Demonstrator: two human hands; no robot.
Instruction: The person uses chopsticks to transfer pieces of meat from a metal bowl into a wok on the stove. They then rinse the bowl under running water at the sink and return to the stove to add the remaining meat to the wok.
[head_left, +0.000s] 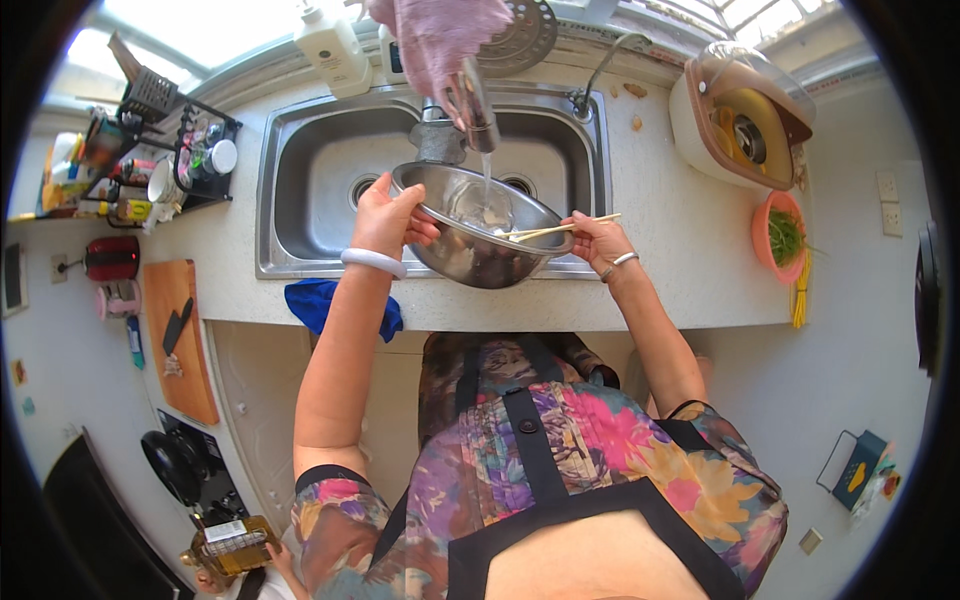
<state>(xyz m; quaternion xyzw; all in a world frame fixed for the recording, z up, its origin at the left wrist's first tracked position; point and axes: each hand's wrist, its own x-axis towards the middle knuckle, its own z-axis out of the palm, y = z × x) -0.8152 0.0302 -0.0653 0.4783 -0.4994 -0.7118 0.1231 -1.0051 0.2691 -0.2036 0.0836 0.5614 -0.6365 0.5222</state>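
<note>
A stainless steel mixing bowl (480, 255) is held tilted over the front edge of the double-basin sink (330, 150). My left hand (390, 214) grips its left rim, thumb on top and fingers underneath. At the right rim, my right hand (598, 244) holds a pair of chopsticks (562, 227) and the bowl's edge together. The chopstick tips reach inside the bowl, beside small white bits. Water runs from the metal faucet (480, 124) into the bowl, where clear water gathers. A pink cloth (442, 37) hangs over the faucet.
A blue cloth (311, 300) lies at the counter's front edge. To the left are a wooden cutting board (191, 360) with a knife (178, 326) and a spice rack (202, 165). On the right stand a lidded dish container (686, 124) and a pink bowl of greens (765, 232). Another person's hand (281, 562) touches an oil bottle.
</note>
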